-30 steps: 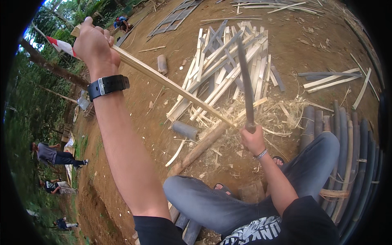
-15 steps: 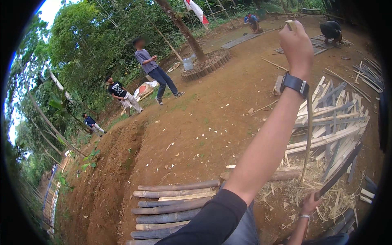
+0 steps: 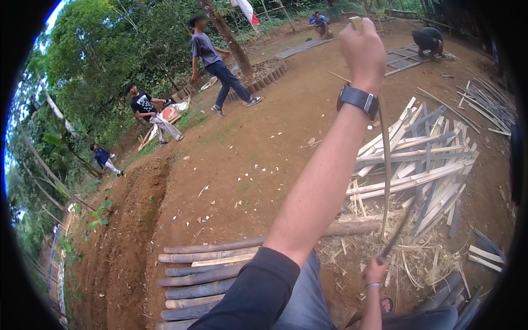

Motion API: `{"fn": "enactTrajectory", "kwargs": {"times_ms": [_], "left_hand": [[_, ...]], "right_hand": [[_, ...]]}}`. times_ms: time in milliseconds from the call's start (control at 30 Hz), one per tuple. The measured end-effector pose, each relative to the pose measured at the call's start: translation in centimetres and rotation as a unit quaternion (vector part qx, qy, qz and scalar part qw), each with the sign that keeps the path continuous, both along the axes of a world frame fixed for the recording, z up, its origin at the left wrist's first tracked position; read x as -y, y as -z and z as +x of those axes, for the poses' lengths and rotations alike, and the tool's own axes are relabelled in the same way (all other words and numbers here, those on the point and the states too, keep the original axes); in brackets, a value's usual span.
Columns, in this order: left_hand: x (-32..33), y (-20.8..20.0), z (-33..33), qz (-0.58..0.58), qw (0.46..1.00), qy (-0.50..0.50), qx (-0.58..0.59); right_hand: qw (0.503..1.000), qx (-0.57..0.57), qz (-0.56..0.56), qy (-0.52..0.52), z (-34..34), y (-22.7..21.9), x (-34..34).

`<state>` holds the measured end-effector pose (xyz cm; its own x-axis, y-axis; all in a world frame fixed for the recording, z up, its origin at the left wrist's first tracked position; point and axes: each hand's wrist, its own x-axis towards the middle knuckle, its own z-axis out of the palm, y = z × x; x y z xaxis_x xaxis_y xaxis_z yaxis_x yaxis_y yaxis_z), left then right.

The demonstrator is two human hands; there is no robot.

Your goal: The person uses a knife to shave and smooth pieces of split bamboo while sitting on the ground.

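My left hand [image 3: 363,58], with a dark watch on its wrist, is raised high and closed round the top of a long, thin bamboo strip [image 3: 386,159]. The strip hangs upright, its lower end beside a bamboo log [image 3: 352,227] on the ground. Low at the right, my right hand [image 3: 375,271] is wrapped round the handle of a machete [image 3: 397,235]. Its dark blade, slightly blurred, slants up and to the right, near the strip's lower part. Pale shavings [image 3: 423,258] lie around it.
A loose heap of split bamboo strips [image 3: 423,159] lies at the right, with more strips [image 3: 489,104] beyond. Bamboo poles [image 3: 203,272] lie side by side at my left. Several people walk or crouch farther off; one crouches by a lattice panel [image 3: 404,58]. A trench [image 3: 159,192] runs at left.
My right hand has swung the machete leftward, bringing its blade close to the strip. My left hand still grips the strip. The view has shifted, and the people at left have walked on.
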<state>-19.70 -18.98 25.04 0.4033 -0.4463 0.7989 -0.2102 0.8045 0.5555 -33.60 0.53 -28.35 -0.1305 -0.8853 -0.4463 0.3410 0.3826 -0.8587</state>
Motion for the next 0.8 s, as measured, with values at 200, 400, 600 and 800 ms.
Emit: {"fn": "enactTrajectory", "kwargs": {"times_ms": [200,400,600,800], "left_hand": [[-0.4,1.0,3.7,0.036,0.999,-0.02,-0.029],[-0.7,0.9,4.2,0.099,0.986,0.117,-0.063],[-2.4,1.2,4.5,0.103,0.986,0.108,-0.08],[-7.0,3.2,13.2,0.115,0.973,0.163,-0.12]], "right_hand": [[0.994,0.068,-0.013,-0.085,0.4,-10.3,0.2],[0.966,0.138,-0.22,-0.019,-1.5,-23.8,0.9],[0.979,-0.129,-0.024,-0.155,2.1,-7.5,-2.7],[0.997,0.01,-0.043,-0.059,-1.1,-11.1,-1.6]]}}
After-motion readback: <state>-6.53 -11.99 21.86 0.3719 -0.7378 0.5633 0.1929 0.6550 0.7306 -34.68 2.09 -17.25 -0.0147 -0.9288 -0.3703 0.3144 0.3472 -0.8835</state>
